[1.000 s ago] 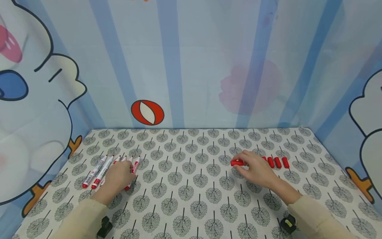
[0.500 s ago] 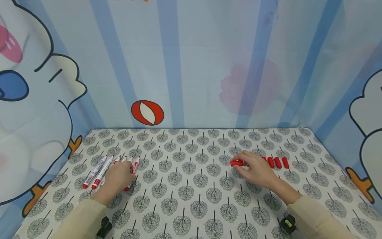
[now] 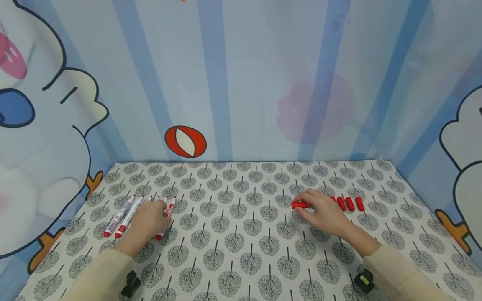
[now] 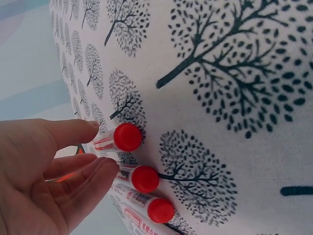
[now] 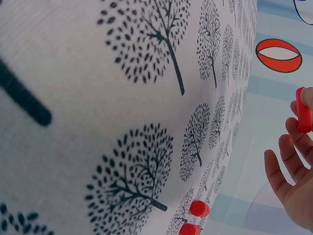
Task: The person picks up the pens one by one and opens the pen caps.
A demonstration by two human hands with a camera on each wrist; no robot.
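Note:
At the left, my left hand [image 3: 144, 219] is over a row of white-and-red whiteboard markers [image 3: 120, 219]. In the left wrist view, its thumb and fingers lie on either side of the end marker [image 4: 110, 141], seemingly pinching it, while the other fingertips reach over its neighbour. The markers have small red tips at their far ends. My right hand [image 3: 325, 213] pinches a red marker cap [image 3: 299, 205] between thumb and fingers, lying sideways; its other fingers [image 5: 279, 176] are spread. Beyond that hand, more red caps [image 3: 350, 204] stand in a row.
The table carries a white cloth [image 3: 241, 267] with grey tree prints. A blue striped backdrop [image 3: 248, 83] with cartoon shapes rises behind it and along both sides. Between the hands lies bare cloth.
The view has shifted very slightly. Both hands keep nearly the same place, the right with the red cap and the left at the end marker.

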